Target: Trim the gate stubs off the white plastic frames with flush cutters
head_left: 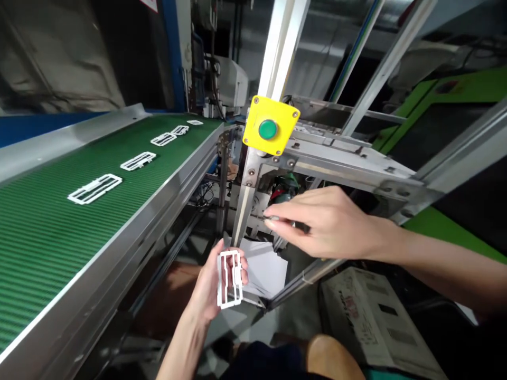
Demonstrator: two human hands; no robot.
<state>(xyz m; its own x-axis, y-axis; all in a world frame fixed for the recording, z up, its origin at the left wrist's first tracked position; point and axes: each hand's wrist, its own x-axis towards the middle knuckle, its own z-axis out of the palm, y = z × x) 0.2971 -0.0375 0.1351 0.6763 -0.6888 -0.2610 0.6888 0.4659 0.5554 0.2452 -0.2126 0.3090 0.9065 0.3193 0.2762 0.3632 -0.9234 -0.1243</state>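
- Closed in a grip, the left hand [208, 290] holds a white plastic frame [229, 278] upright, low in front of the metal machine [340, 169].
- The right hand [325, 221] reaches into the machine with its fingertips together; I cannot tell whether its grip holds anything.
- Four similar frames [95, 189] lie in a row on the green conveyor belt [39, 237] to the left.
- A yellow button box [253, 121] sits above the hands.

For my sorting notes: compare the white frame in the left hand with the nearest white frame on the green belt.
The held frame stands upright, long side vertical, while the belt frame lies flat. The held frame is gripped by the left hand, while the belt frame rests untouched on the belt. The held frame shows face-on, the belt frame at a slant. Both are white, open, slotted rectangular frames.
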